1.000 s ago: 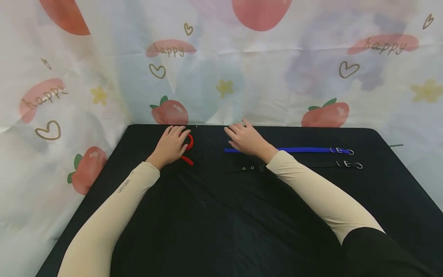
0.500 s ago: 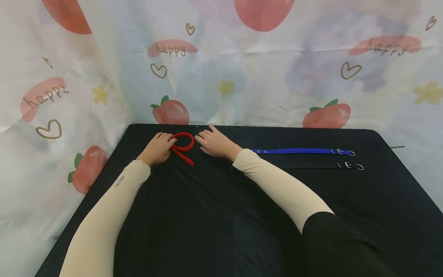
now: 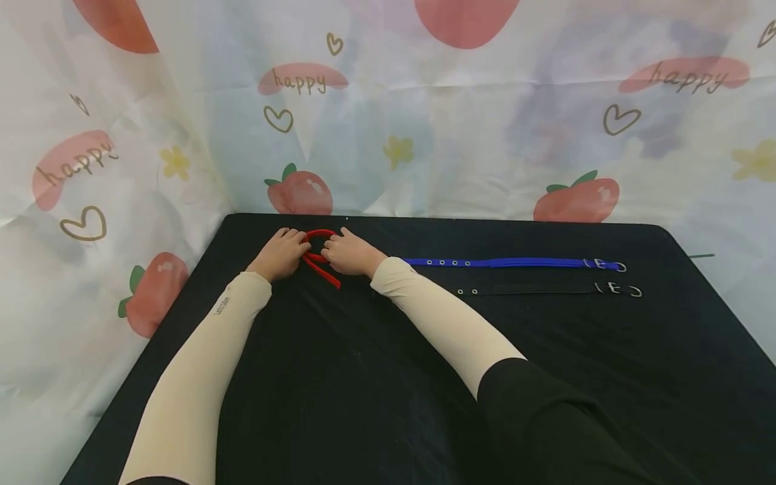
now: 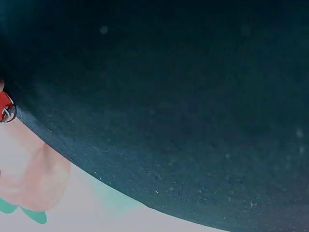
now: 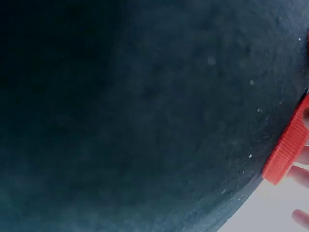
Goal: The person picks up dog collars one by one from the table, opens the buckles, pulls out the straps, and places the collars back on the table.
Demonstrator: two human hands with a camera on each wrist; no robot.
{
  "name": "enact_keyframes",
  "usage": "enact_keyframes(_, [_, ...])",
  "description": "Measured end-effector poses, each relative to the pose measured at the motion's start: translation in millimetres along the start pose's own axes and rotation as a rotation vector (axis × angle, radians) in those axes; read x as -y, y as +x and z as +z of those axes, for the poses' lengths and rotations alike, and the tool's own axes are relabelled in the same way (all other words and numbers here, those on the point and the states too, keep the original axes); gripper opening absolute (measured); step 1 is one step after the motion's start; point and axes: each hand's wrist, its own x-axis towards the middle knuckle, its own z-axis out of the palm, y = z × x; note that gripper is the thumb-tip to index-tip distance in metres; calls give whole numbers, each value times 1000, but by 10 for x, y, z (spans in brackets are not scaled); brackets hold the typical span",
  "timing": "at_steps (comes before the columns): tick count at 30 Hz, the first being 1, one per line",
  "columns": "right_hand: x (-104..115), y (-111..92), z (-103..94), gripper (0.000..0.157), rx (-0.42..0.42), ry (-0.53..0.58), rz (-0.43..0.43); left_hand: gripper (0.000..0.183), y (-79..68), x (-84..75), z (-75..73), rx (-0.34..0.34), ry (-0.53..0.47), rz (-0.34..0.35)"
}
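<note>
A red collar lies in a loop at the far left of the black table, its tail angling toward the front. My left hand grips the loop's left side. In the left wrist view, a metal buckle and ring show on the red collar beside a fingertip at the edge. My right hand holds the loop's right side with bent fingers. A textured stretch of red collar lies against fingers in the right wrist view. Both palms are hidden.
A blue collar lies straight on the table, its buckle to the right. Nearer the front is a black collar, hard to see against the black cloth. A printed curtain stands behind the table's far edge.
My right hand has moved left, from over the blue collar to the red collar. My left hand shifted slightly left, then stayed by the red loop. The blue collar's holes are now uncovered.
</note>
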Motion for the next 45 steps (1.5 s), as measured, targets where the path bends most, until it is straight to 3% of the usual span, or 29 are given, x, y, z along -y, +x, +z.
enact_keyframes(11, [-80,-134,-3,21,47,24,11,12,46,-39,3,-92,20,113])
enact_keyframes(20, [-172,-484,-108,18,-2,-24,-61,15,7,-269,-197,-189,10,201])
enact_keyframes(28, [-229,-848,-248,13,-107,-59,-105,20,-35,-503,-425,-279,8,262])
enact_keyframes(36, [-276,-1294,-476,9,-170,68,-42,25,15,-821,-709,-419,10,310])
enact_keyframes(45, [-256,-1808,-736,13,-240,241,14,20,63,-1191,-1031,-521,-25,280])
